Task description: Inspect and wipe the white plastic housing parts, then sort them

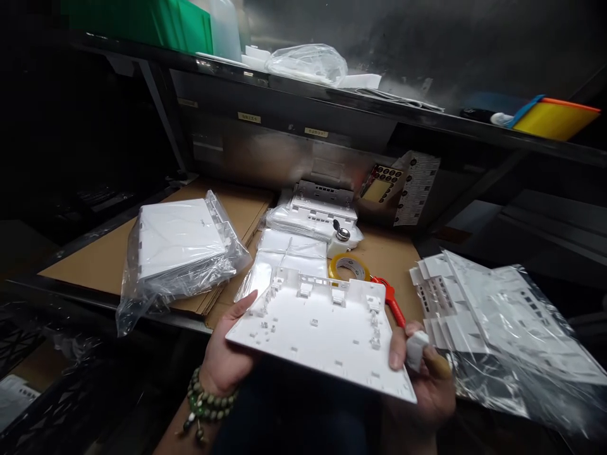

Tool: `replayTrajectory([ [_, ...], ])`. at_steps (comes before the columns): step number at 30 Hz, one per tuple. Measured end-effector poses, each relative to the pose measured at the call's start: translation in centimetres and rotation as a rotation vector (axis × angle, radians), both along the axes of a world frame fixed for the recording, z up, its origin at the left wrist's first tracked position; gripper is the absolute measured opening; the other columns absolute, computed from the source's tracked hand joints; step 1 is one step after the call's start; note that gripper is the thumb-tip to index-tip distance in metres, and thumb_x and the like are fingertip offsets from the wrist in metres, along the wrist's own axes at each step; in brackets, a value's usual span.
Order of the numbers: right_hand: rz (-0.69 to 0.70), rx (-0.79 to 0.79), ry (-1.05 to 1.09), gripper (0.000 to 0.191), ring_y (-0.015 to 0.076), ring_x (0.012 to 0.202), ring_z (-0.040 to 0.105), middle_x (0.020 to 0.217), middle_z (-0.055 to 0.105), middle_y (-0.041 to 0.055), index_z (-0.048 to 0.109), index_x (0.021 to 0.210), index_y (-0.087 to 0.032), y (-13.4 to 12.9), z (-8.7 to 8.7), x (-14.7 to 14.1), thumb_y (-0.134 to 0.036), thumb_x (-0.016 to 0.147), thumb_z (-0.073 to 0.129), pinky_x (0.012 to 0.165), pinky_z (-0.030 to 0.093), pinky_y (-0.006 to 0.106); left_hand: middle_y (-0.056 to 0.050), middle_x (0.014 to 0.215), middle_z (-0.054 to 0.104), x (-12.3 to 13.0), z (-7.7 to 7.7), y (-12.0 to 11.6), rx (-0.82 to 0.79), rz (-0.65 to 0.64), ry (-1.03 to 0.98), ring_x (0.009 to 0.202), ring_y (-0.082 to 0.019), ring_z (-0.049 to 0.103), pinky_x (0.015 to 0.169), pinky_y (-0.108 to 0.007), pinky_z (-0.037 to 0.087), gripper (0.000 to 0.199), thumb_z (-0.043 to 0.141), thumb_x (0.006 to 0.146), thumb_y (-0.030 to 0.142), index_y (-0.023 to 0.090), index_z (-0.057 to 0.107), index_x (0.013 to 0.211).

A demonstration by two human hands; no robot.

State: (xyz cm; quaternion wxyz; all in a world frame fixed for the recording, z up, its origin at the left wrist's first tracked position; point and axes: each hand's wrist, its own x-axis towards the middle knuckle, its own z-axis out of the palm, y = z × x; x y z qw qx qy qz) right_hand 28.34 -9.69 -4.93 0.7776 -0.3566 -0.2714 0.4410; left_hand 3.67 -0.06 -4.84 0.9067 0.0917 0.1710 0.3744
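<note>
A white plastic housing panel [327, 341], its inner side with clips and posts facing up, is held tilted over the table's front edge. My left hand [230, 351] grips its left edge, thumb on top, with a beaded bracelet at the wrist. At the right edge my right hand [422, 373] is closed on the panel. A small folded white cloth or wipe [417, 349] is also tucked in the fingers of that hand. Just beyond the panel lie a roll of yellow tape [349, 268] and red-handled scissors [394, 306], partly covered.
Bagged white panels [183, 237] lie on cardboard at left; more stacked panels [512, 309] in plastic at right. A white pump bottle [339, 241] stands behind the tape, near clear bags [294, 249] and other panels [325, 205]. A shelf [303, 95] crosses above, holding a green bin [156, 25].
</note>
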Motion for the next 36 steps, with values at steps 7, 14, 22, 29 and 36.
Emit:
replayTrajectory([
  [7, -0.502, -0.339, -0.722, 0.03, 0.0232, 0.098, 0.068, 0.112, 0.072, 0.0062, 0.072, 0.106, -0.024, 1.0, -1.3, 1.8, -0.045, 0.086, 0.076, 0.089, 0.052, 0.041, -0.021, 0.127, 0.073, 0.8, 2.1, 0.5, -0.089, 0.171, 0.084, 0.116, -0.04, 0.07, 0.109, -0.062, 0.049, 0.059, 0.05, 0.098, 0.026, 0.006, 0.041, 0.152],
  [14, -0.059, 0.117, -1.132, 0.02, 0.0188, 0.091, 0.069, 0.098, 0.073, 0.0046, 0.075, 0.109, -0.025, 0.2, 3.1, -8.1, -0.017, 0.09, 0.073, 0.079, 0.058, 0.03, -0.017, 0.135, 0.069, 3.2, 5.5, -1.1, -0.103, 0.299, 0.057, 0.123, -0.037, 0.067, 0.115, -0.058, 0.043, 0.056, 0.038, 0.105, 0.039, 0.014, 0.039, 0.156],
  [22, -0.019, 0.347, -1.285, 0.023, 0.0197, 0.08, 0.066, 0.09, 0.072, 0.0074, 0.073, 0.108, -0.018, 0.9, 3.5, -10.4, -0.007, 0.088, 0.07, 0.071, 0.057, 0.033, -0.015, 0.137, 0.068, 3.0, 6.2, -1.7, -0.002, 0.35, 0.048, 0.119, -0.033, 0.07, 0.113, -0.053, 0.046, 0.055, 0.033, 0.107, 0.032, 0.024, 0.026, 0.161],
  [29, -0.089, 0.354, -1.273, 0.024, 0.0199, 0.078, 0.066, 0.089, 0.071, 0.008, 0.074, 0.109, -0.018, 0.7, 3.6, -10.8, -0.007, 0.087, 0.071, 0.07, 0.056, 0.033, -0.012, 0.139, 0.068, 3.3, 6.1, -1.7, 0.014, 0.446, 0.073, 0.118, -0.031, 0.07, 0.112, -0.052, 0.047, 0.058, 0.04, 0.105, 0.026, 0.031, 0.024, 0.161],
  [36, -0.061, 0.231, -1.285, 0.022, 0.0177, 0.082, 0.065, 0.09, 0.07, 0.0045, 0.074, 0.104, -0.021, 0.7, 3.0, -8.7, -0.008, 0.088, 0.071, 0.072, 0.055, 0.031, -0.008, 0.14, 0.068, 2.3, 5.6, -1.1, -0.053, 0.497, 0.175, 0.133, -0.03, 0.06, 0.117, -0.052, 0.042, 0.046, 0.042, 0.105, 0.03, 0.026, 0.047, 0.151],
])
